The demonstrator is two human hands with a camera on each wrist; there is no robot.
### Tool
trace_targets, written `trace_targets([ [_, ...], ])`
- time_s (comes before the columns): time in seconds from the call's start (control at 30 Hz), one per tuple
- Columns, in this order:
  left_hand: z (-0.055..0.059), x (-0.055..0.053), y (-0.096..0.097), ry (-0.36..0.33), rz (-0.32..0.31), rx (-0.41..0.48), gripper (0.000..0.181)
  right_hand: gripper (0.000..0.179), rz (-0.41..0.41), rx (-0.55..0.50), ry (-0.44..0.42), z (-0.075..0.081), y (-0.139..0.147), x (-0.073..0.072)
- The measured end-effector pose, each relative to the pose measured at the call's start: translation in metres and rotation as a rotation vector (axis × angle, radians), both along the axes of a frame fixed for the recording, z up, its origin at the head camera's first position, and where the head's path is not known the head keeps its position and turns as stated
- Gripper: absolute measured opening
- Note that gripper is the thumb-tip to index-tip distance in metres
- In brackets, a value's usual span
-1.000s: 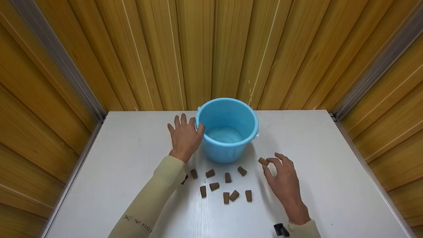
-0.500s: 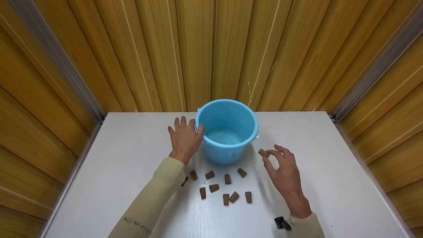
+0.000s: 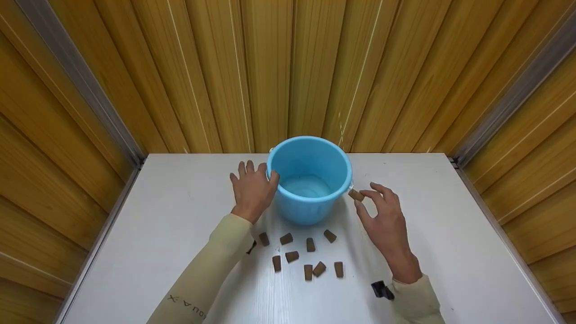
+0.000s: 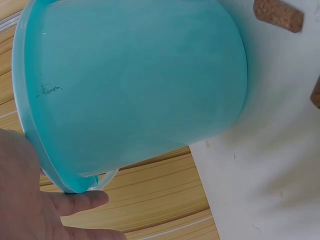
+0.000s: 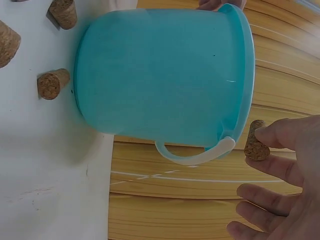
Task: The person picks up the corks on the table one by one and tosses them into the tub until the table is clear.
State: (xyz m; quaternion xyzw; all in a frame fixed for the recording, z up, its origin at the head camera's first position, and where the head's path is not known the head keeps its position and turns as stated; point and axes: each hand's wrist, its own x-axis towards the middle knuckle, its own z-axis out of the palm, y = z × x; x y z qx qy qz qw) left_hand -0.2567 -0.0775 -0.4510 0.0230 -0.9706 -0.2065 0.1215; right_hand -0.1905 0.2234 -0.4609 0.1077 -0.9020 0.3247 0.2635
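Note:
A light blue bucket stands upright toward the back of the white table, its inside facing up in the head view. At its left rim, my left hand holds on, thumb over the edge and fingers outside. My right hand pinches a tapered cork stopper between thumb and index finger, the other fingers spread. In the right wrist view this cork stopper is just off the rim, near the bucket's white handle.
Several more cork stoppers lie scattered on the white table in front of the bucket. Wood-patterned panels rise behind the table's back edge and along both sides.
My right hand has moved forward and up with the cork stopper, from the table's right side to near the bucket's right rim. The left hand stays on the rim.

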Motion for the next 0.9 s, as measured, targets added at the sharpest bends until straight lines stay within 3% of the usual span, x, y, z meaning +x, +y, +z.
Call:
trace_targets([
  [0.73, 0.001, -0.007, 0.004, -0.082, 0.015, 0.039, 0.064, 0.029, 0.037, 0.016, -0.012, 0.02, -0.012, -0.033],
  [0.9, 0.0, -0.007, 0.006, -0.062, 0.014, 0.049, 0.062, 0.028, 0.063, 0.024, -0.002, 0.02, -0.016, -0.04],
])
